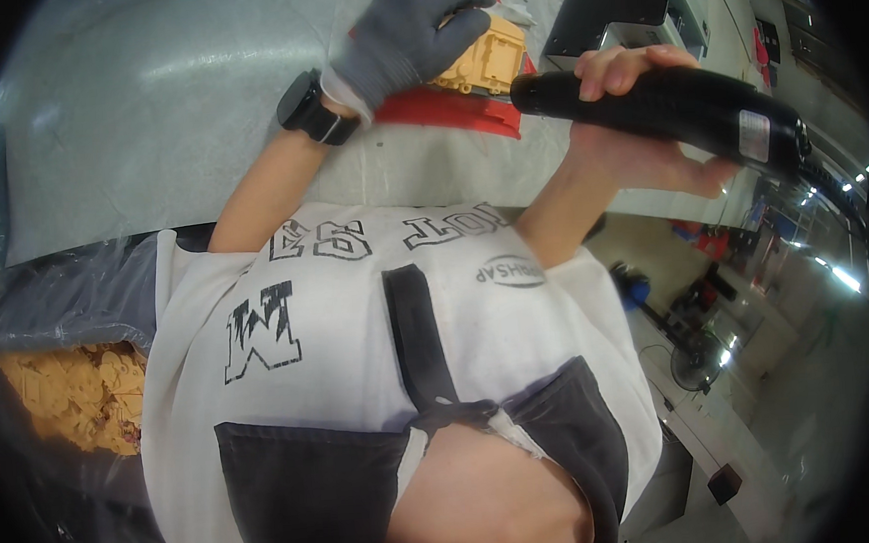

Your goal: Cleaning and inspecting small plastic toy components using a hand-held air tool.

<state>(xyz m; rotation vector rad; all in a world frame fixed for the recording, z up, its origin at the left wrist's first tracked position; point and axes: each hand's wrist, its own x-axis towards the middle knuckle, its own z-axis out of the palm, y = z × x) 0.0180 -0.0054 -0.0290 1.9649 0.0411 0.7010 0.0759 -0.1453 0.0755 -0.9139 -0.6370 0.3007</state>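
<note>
My left hand [410, 39], in a grey glove with a black watch at the wrist, is closed around the far left side of a yellow-orange plastic housing [491, 57]. The housing lies over a red holder [455, 113] on the table, and ribs and small screw bosses show on its near side. My bare right hand [634, 110] is wrapped around a black electric screwdriver [683, 107]. The tool lies almost level, its narrow end toward the housing's right side and a cord at its other end. Whether its bit touches the housing I cannot make out.
A black box-like case [609, 2] stands beyond the screwdriver at the far right of the grey table [176, 118]. At my lower left, a plastic-lined bin holds many yellow-orange parts [79, 393]. Another bench with tools [713, 434] is to the right.
</note>
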